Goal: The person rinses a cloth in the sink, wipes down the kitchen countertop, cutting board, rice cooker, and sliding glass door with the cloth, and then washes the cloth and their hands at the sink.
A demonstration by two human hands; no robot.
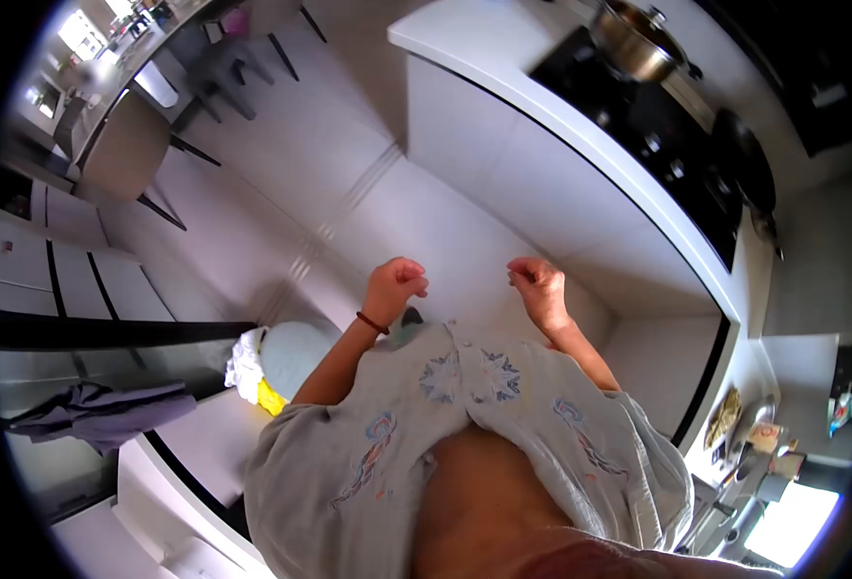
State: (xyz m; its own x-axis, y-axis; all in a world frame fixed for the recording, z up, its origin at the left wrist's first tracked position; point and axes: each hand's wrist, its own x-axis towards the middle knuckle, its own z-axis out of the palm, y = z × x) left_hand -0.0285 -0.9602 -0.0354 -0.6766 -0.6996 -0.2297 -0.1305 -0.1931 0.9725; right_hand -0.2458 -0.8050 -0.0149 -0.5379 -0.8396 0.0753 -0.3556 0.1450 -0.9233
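My left hand [396,291] is held out in front of my body, its fingers curled in toward the thumb. A dark reddish bracelet [373,323] circles that wrist. Level with it on the other side, my right hand [541,293] has its fingers bent and drawn together near the thumb. Nothing shows in either hand, and a gap separates the two. Both are above the pale tiled floor [465,227], touching no surface. Just below them is my light grey embroidered shirt [469,376].
A counter [489,34] at right carries a black gas hob [638,121], a metal pot [633,43] and a dark pan [742,154]. At left are a bin [296,352] with a white and yellow bag, a purple cloth [108,415] and a chair [127,145].
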